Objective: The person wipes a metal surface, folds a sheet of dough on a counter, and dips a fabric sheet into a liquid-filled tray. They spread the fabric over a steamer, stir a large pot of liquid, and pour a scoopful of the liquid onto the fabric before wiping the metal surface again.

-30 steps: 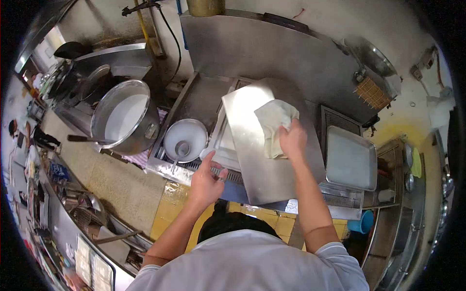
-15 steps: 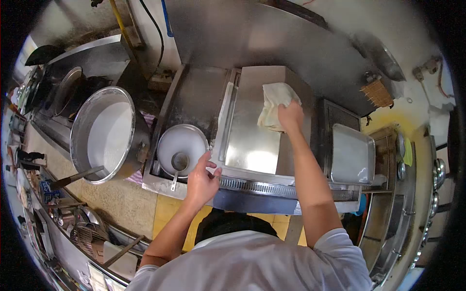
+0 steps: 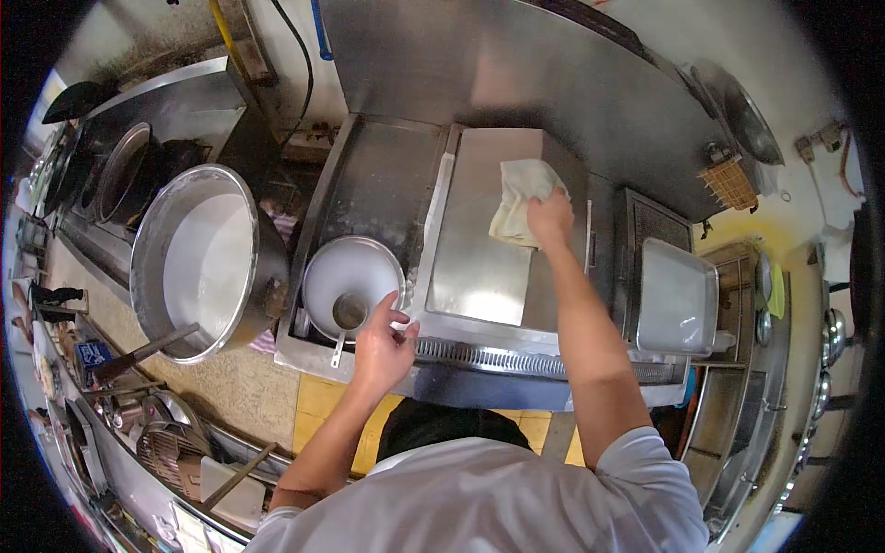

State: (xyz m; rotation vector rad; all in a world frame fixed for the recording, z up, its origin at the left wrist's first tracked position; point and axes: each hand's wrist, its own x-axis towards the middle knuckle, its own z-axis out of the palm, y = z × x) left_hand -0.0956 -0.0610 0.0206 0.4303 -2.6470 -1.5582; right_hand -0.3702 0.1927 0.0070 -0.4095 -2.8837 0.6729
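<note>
A pale, folded cloth [image 3: 519, 198] lies on the steel lid [image 3: 479, 267] of the cooking station, and my right hand [image 3: 551, 219] grips its right side. My left hand [image 3: 385, 346] hovers near the station's front edge with its fingers apart and nothing in them. Just left of that hand, a round metal bowl [image 3: 327, 267] of white liquid holds a small ladle [image 3: 349, 311], whose handle points toward me.
On the left stands a large metal pot [image 3: 247, 300] of white contents with a wooden-handled tool [image 3: 152, 350] over its rim. A rectangular tray [image 3: 678, 290] sits at the right, and a wicker basket [image 3: 730, 184] hangs behind it. Pans line the far left.
The view has shifted slightly. My right hand and the cloth stay in nearly the same place on the lid. My left hand keeps almost the same pose.
</note>
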